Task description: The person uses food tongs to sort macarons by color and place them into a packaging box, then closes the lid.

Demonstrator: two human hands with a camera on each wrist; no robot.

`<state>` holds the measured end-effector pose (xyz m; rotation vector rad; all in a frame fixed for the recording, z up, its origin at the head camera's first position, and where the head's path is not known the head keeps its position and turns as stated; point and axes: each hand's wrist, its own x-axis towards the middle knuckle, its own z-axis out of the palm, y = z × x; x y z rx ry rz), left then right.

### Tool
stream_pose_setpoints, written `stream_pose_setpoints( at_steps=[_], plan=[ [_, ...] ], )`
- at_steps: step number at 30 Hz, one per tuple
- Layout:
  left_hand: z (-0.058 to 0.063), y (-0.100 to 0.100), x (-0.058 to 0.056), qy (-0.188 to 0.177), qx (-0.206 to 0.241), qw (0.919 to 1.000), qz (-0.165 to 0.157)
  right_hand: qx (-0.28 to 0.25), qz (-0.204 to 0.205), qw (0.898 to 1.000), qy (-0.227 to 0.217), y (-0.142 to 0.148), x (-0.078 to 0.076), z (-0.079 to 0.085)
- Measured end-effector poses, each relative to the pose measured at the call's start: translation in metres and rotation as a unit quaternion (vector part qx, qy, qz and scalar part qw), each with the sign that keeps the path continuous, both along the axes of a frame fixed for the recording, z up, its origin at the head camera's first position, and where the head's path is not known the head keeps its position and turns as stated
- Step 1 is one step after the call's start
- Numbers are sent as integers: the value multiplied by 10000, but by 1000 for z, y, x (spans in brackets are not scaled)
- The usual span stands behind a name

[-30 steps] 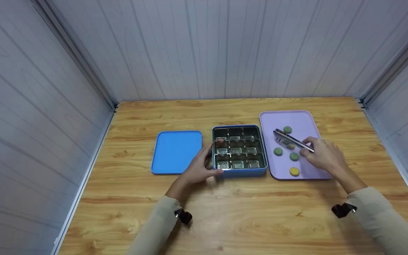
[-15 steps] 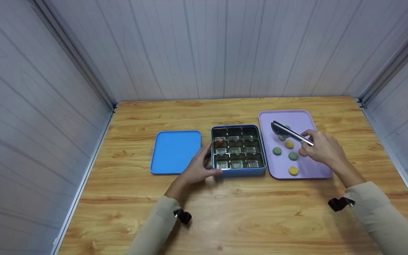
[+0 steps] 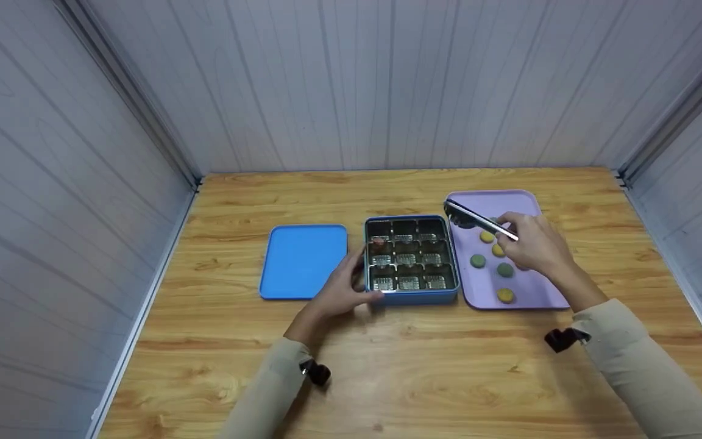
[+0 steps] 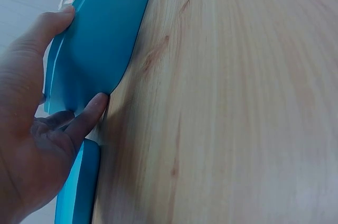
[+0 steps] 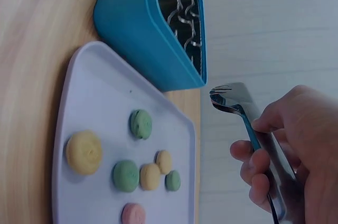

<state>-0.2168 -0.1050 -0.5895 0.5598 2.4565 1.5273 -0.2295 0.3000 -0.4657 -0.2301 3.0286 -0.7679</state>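
In the head view, a blue box [image 3: 413, 297] with a clear divided insert stands mid-table, and something reddish shows in its left column. My left hand [image 3: 342, 291] holds the box's left front corner, thumb at the front and fingers along the side. My right hand [image 3: 537, 245] grips metal tongs [image 3: 479, 219], their tips raised near the box's back right corner. In the right wrist view the tongs have a fork-like tip; whether anything sits between the tips, I cannot tell. Below lies a lilac tray [image 3: 476, 296] with green macarons [image 5: 125, 175], yellow macarons [image 5: 84, 152] and a pink macaron [image 5: 133, 213].
A flat blue lid [image 3: 302, 262] lies left of the box, close to my left hand. The tray's left edge sits right beside the box. Pale panelled walls [image 3: 351, 85] bound the wooden table [image 3: 412, 366] at the back and both sides.
My right hand has lifted the tongs and carried them left and back, from the macarons in mid-tray to the tray's left edge. The left hand and box have stayed put.
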Motion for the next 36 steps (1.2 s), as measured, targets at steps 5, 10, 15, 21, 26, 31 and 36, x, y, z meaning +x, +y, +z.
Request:
stream_pose_setpoints(
  at_steps=[5,10,15,21,26,31,36],
  plan=[
    [2,2,-1,-157,52,9999,7,38,153,9998,159,-16,-5,2],
    [4,3,-1,-198,-5,9998,5,198,204,9985,464,-30,-9,2],
    [3,3,-1,-174,-52,9998,26,247,220,9983,487,-42,-10,2],
    [3,3,0,-194,-1,9998,24,264,338,9974,579,-55,-11,2],
    [4,3,-1,-202,187,9996,-70,207,462,9970,589,-66,-11,1],
    [5,2,0,-232,194,9995,-49,292,643,9950,702,-76,-9,0],
    [5,2,0,-252,221,9994,-42,270,852,9934,721,-86,-3,-3]
  ],
)
